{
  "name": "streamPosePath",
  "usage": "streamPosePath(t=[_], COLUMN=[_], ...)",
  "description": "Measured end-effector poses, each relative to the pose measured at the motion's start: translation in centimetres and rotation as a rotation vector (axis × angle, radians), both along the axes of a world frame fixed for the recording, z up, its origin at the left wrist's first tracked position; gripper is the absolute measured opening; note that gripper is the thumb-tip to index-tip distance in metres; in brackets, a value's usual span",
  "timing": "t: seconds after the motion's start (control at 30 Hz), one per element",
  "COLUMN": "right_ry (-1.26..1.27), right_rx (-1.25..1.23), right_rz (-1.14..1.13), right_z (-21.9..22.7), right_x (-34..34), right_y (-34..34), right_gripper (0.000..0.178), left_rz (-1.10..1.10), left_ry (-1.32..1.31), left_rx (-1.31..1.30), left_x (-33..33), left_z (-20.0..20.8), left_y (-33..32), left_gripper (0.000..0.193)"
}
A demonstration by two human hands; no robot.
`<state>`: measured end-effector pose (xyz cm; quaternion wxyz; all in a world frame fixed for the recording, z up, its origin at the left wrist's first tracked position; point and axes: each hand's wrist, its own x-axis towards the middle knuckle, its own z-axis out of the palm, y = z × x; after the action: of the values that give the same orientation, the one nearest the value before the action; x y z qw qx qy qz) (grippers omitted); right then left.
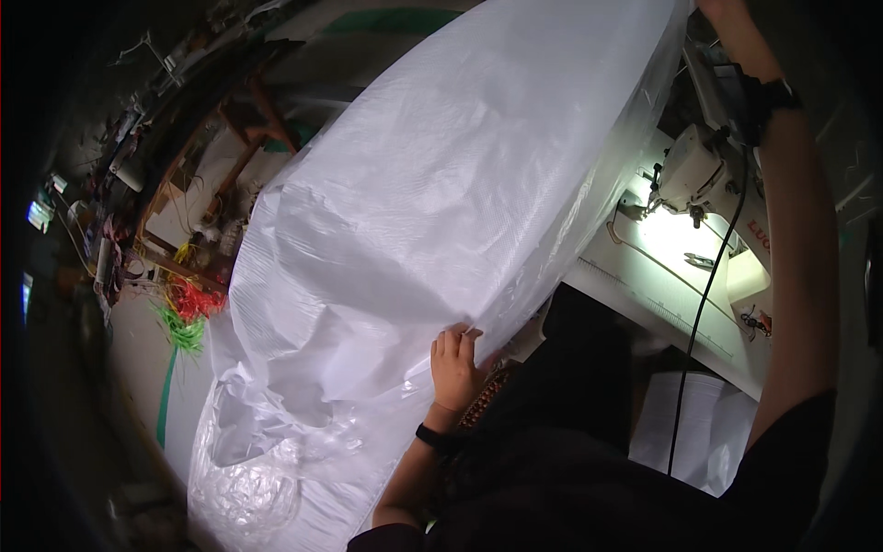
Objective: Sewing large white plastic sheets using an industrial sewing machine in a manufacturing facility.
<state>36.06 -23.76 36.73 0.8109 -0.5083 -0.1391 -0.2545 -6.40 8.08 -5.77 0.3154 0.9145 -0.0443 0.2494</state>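
Observation:
A large sheet of white woven plastic (432,175), with a clear filmy layer along its right side, stretches from lower left to the top edge. Near its lower right edge my left hand (457,368) pinches the material, fingers bent and closed on it. My right arm is raised high. At the top edge of the view, my right hand (722,9) is at the sheet's upper corner, which is pulled up taut to it; the fingertips are cut off. Crumpled clear film (244,501) bunches at the sheet's lower end.
On the right, a lit sewing machine (694,170) stands on a white table (644,299) with a ruler along its edge. Thread snips (699,261) lie by it. A black cable (708,304) hangs down. Below are white folded sheets (681,419). Red strands (195,299) and green strands (181,329) hang left.

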Motion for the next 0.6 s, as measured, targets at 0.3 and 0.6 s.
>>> streamPosePath(t=[0.3, 0.6], right_ry=[0.079, 0.091], right_rx=[0.063, 0.211], right_rz=[0.099, 0.57], right_z=[-1.2, -0.3], right_x=[1.5, 3.6], right_y=[-3.4, -13.6], right_gripper=[0.026, 0.055], left_rz=[-0.057, 0.179], left_ry=[0.094, -0.18], left_rx=[-0.266, -0.497], left_x=[0.0, -0.9], left_z=[1.3, 8.4], left_y=[8.1, 17.5], left_gripper=[0.017, 0.033])
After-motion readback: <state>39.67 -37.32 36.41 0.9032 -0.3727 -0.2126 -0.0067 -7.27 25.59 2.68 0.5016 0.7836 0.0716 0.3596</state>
